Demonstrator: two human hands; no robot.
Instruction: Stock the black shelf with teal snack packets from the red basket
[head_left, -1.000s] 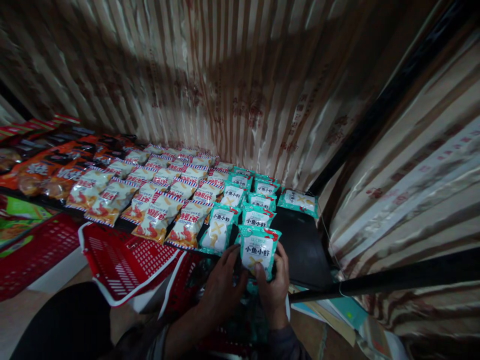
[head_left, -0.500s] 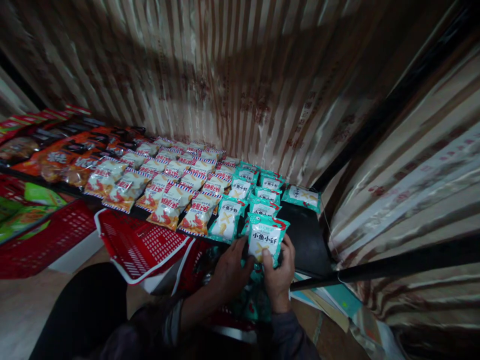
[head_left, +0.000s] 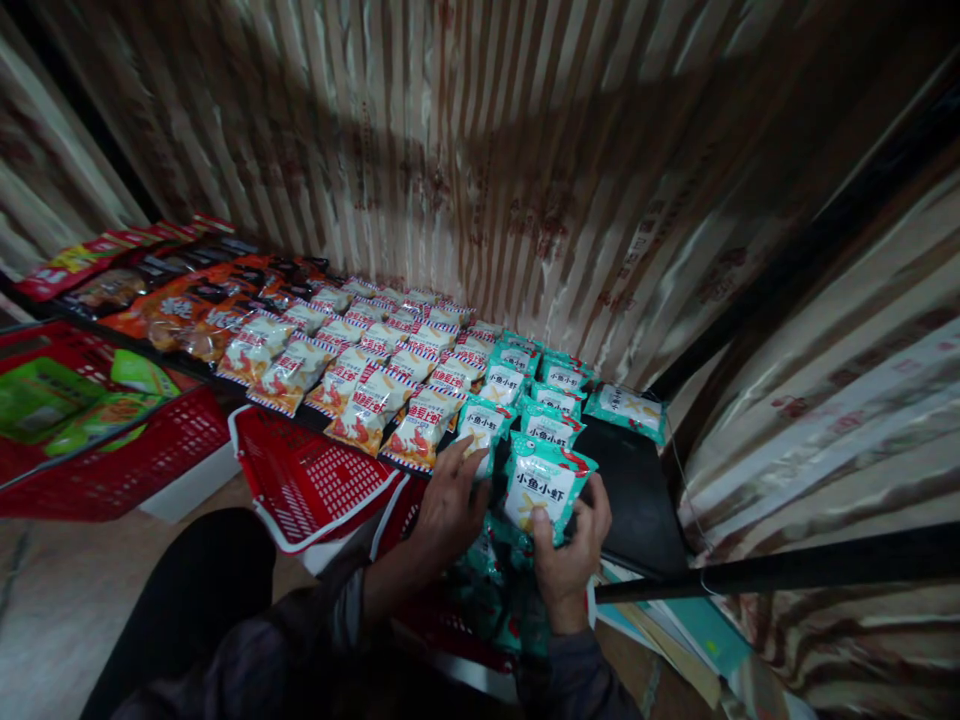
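Packet (head_left: pixel 551 482) (teal-edged) in right fingers (head_left: pixel 598 505)

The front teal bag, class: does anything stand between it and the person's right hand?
Nothing visible does. The right hand grips the front teal bag directly, thumb on its lower front and fingers at its right edge. The left hand is off to the side, by the neighbouring teal bag.

Right grip (head_left: pixel 576 550) holds teal-white bag (head_left: pixel 541 492); left grip (head_left: pixel 452 505) at neighbouring bag (head_left: pixel 481 425).
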